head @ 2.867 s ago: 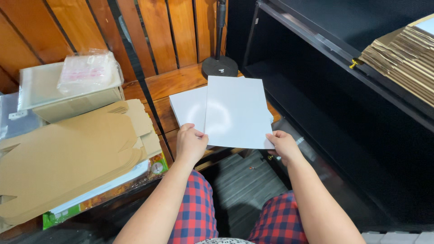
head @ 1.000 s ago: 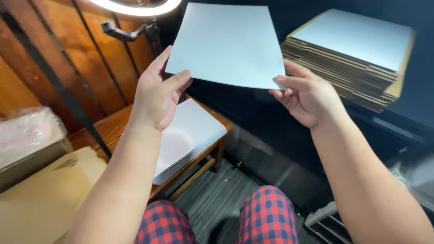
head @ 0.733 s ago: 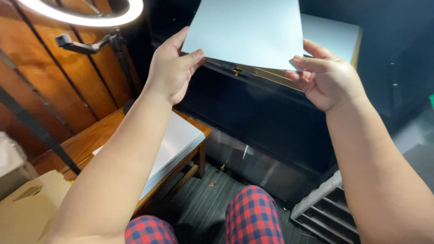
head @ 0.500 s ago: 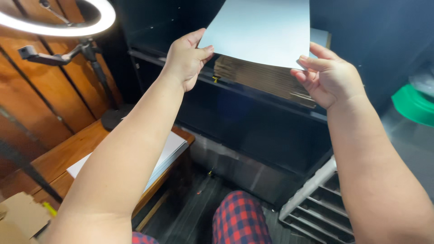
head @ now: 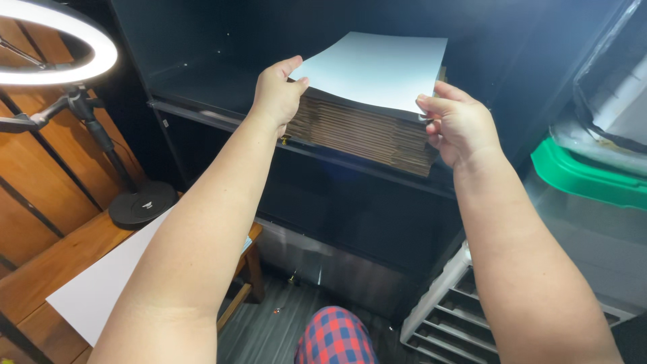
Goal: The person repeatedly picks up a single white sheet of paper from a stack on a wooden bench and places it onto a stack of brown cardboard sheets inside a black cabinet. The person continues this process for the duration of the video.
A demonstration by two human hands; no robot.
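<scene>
I have both bare arms stretched up and away from me, forearms filling the lower half of the view. My left arm runs from about 7 o'clock up toward 11 o'clock, the wrist fairly straight, and my left hand (head: 278, 94) is closed in a pinch, thumb on top and fingers curled beneath. My right arm climbs from 5 o'clock toward 1 o'clock, the wrist bent slightly inward; my right hand (head: 457, 127) pinches too, thumb pointing left, fingers folded under. The two hands sit level, well apart
</scene>
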